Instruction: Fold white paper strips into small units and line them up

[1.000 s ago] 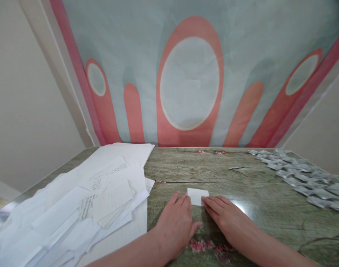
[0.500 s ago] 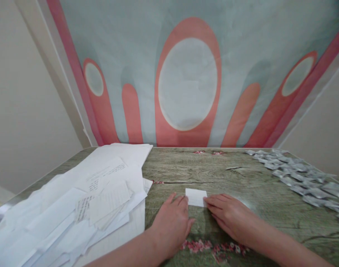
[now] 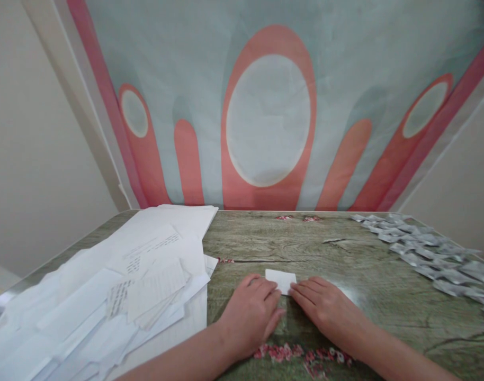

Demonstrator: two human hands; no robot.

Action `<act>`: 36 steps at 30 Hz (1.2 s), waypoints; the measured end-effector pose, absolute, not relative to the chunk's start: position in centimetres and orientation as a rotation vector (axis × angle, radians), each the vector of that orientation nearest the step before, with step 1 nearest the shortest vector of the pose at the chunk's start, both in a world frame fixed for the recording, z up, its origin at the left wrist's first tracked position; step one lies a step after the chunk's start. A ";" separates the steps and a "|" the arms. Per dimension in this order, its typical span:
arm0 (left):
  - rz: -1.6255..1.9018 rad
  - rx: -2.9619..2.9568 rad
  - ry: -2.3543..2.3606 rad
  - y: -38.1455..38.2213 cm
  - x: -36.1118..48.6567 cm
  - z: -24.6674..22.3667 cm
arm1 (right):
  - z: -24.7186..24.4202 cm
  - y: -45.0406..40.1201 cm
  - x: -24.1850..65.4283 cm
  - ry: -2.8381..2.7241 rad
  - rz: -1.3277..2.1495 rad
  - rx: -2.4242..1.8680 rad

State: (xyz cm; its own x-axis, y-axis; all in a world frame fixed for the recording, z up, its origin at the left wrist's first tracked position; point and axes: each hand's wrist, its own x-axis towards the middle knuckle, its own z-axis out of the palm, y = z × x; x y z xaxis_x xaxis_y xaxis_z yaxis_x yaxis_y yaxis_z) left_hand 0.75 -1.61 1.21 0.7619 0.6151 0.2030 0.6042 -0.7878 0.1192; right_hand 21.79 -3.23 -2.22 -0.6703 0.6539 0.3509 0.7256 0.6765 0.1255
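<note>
On the table (image 3: 250, 238), the half-open left hand (image 3: 252, 312) now covers more white paper (image 3: 280, 277), likely helping the half-open right hand (image 3: 323, 304) press it.

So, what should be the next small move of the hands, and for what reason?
Perhaps the left hand should press the small white paper flat against the table: this hand covers the paper's near-left corner, while the right hand is at its right edge and may help steady it.
</note>
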 end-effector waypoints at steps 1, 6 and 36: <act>0.361 2.898 0.989 -1.7 0.8 1.2 | -2.3 -3.2 21.8 -2.616 -0.379 -1.101; 0.311 2.884 1.012 -2.0 1.1 1.1 | -2.1 -3.1 21.8 -2.655 -0.399 -1.092; 0.328 2.866 0.990 -1.5 0.6 0.3 | -1.8 -2.1 22.7 -2.521 -0.293 -1.038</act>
